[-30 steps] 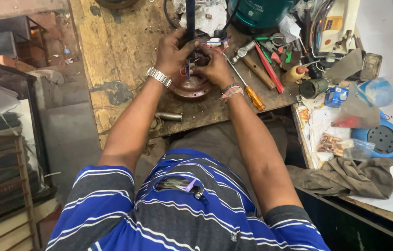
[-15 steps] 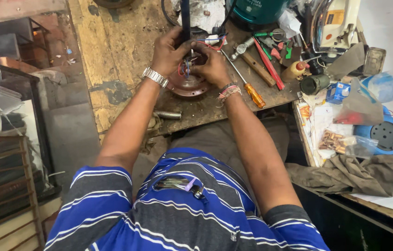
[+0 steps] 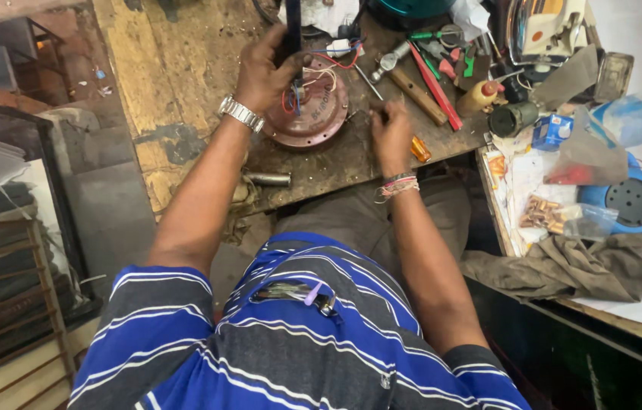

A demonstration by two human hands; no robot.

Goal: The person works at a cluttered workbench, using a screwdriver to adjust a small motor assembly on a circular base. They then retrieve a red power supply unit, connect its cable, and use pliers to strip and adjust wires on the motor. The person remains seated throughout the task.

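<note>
- Head view, around the hands: just right of the right hand [image 3: 391, 135] lie an orange-handled screwdriver [image 3: 419, 149], a wooden-handled tool [image 3: 418, 94] and a red-handled tool [image 3: 435, 74], all on the bench and crowding the space beside it. Farther right stand a small yellow bottle [image 3: 479, 97] and a dark metal cylinder [image 3: 512, 118]. Below the left hand [image 3: 266, 70], near the bench edge, lies a short metal tube [image 3: 268, 179].
- The left hand, a metal watch [image 3: 240, 114] on its wrist, is wrapped tight around a dark upright rod [image 3: 293, 30] that rises from the round reddish-brown disc [image 3: 307, 114].
- The right hand rests on the bench just right of the disc, fingers pinched together; whether they hold anything is too small to tell.
- The disc lies flat between the two hands, rust-coloured and domed, with red, blue and white wires [image 3: 328, 59] bunched at its centre and trailing away from the person.
- The worn wooden workbench [image 3: 176, 68] is scratched and stained. To the right, a brown rag [image 3: 564, 266] lies on a lower surface beside a blue round casing [image 3: 632, 200].
</note>
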